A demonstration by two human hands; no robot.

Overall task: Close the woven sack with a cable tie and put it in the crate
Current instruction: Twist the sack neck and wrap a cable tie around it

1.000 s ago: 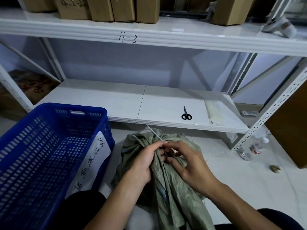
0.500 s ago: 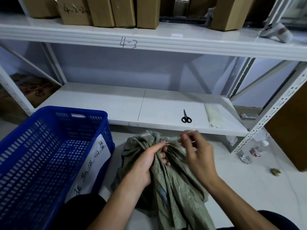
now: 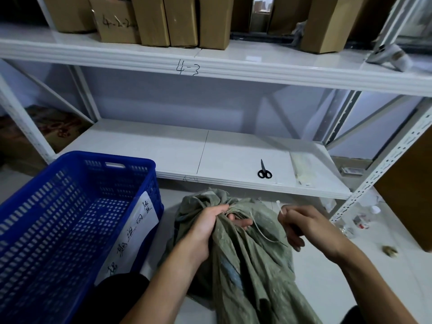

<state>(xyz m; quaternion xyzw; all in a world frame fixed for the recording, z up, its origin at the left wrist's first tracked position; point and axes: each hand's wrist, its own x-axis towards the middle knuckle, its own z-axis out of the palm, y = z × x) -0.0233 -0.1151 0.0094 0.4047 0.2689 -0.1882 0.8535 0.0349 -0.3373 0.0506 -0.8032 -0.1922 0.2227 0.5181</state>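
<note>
A grey-green woven sack (image 3: 245, 265) lies on the floor in front of me, its mouth bunched together. My left hand (image 3: 210, 228) grips the gathered neck. A thin white cable tie (image 3: 261, 230) curves from the neck out to the right, and my right hand (image 3: 301, 225) pinches its free end, the head sticking up above my fingers. The blue perforated crate (image 3: 70, 220) stands to the left of the sack, with a white handwritten label on its near wall.
A white metal rack stands behind. On its low shelf (image 3: 163, 155) lie black scissors (image 3: 264, 170) and a clear packet of ties (image 3: 301, 169). Cardboard boxes (image 3: 152, 17) fill the upper shelf. Small bottles (image 3: 360, 220) sit by the right upright.
My right hand has drawn away to the right of the neck, pulling the cable tie out with it. My left hand keeps its hold on the bunched neck.
</note>
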